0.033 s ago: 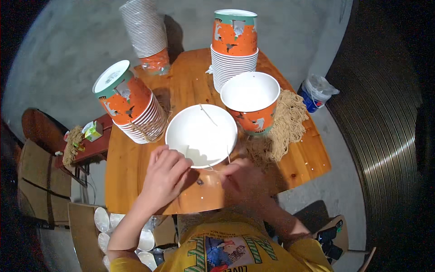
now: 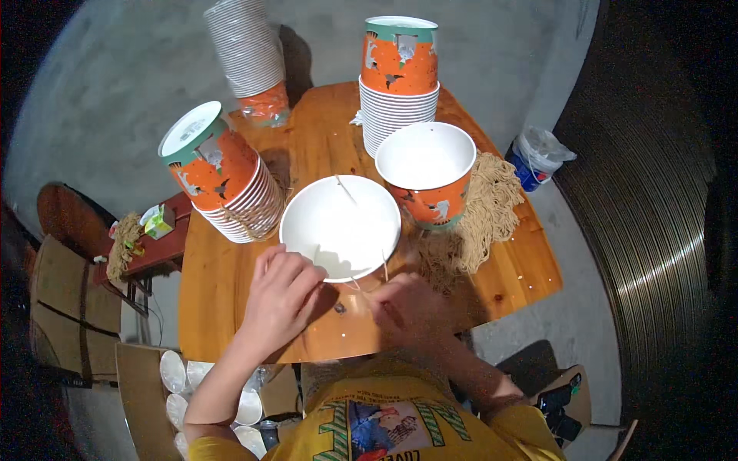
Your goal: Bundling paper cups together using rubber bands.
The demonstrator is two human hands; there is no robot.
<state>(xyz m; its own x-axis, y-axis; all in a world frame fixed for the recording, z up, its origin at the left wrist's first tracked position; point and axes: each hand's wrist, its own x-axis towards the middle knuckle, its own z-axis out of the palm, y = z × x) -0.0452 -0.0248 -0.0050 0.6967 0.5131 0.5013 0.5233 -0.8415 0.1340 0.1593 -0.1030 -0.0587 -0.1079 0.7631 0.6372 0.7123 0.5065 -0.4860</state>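
A white-lined paper bucket (image 2: pixel 338 227) stands in the middle of the wooden table, its opening tilted toward me. A piece of tan string (image 2: pixel 346 188) crosses its far rim, and another end pokes up at the near right rim. My left hand (image 2: pixel 283 288) is closed on the bucket's near left rim; the thumb is hidden. Close to the near right rim, my right hand (image 2: pixel 411 303) pinches a thin string (image 2: pixel 355 284) that runs to the rim. Its fingertips are partly in shadow.
An orange paper bucket (image 2: pixel 427 157) stands at the right beside a heap of tan strings (image 2: pixel 492 207). Upturned bucket stacks rise at the back (image 2: pixel 400 61) and left (image 2: pixel 211 161); a bagged stack (image 2: pixel 250 61) leans behind. A cardboard box (image 2: pixel 146 399) with white containers sits below the table.
The bucket has shifted very slightly away and to the left. My right hand and the string have moved a little; the left hand stays nearly still.
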